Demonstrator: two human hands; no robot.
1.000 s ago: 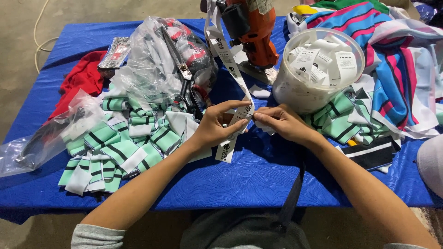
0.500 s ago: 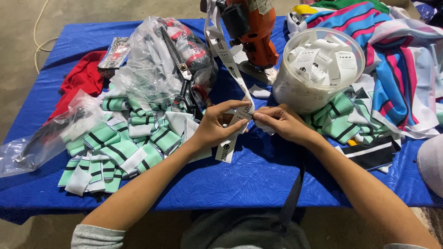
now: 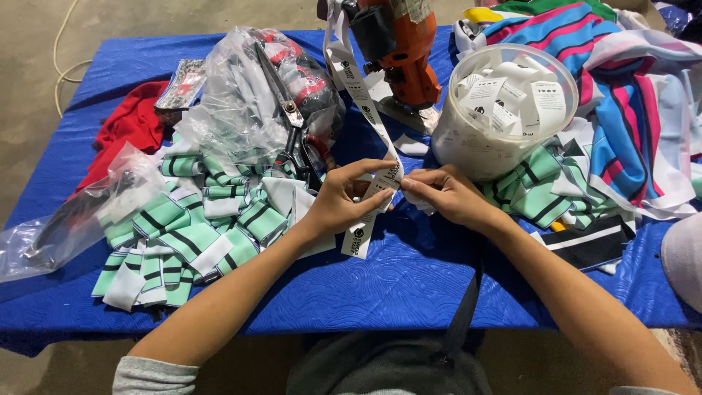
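Note:
A long white label tape (image 3: 356, 80) with dark printed marks runs down from the orange machine (image 3: 398, 44) to my hands. My left hand (image 3: 344, 201) pinches the tape between thumb and fingers, and the tape's loose end (image 3: 358, 238) hangs below it onto the blue table cover (image 3: 409, 285). My right hand (image 3: 442, 194) grips the same tape just to the right, fingertips touching those of the left. A clear round tub (image 3: 504, 110) full of cut white labels stands just beyond my right hand.
Green, white and black striped fabric pieces (image 3: 183, 234) lie heaped at the left, more (image 3: 541, 186) under the tub. Large scissors (image 3: 296, 124) rest on crumpled clear plastic bags (image 3: 241, 95). Red cloth (image 3: 128, 124) is at the far left; striped pink-and-blue garments (image 3: 629, 95) are at the right.

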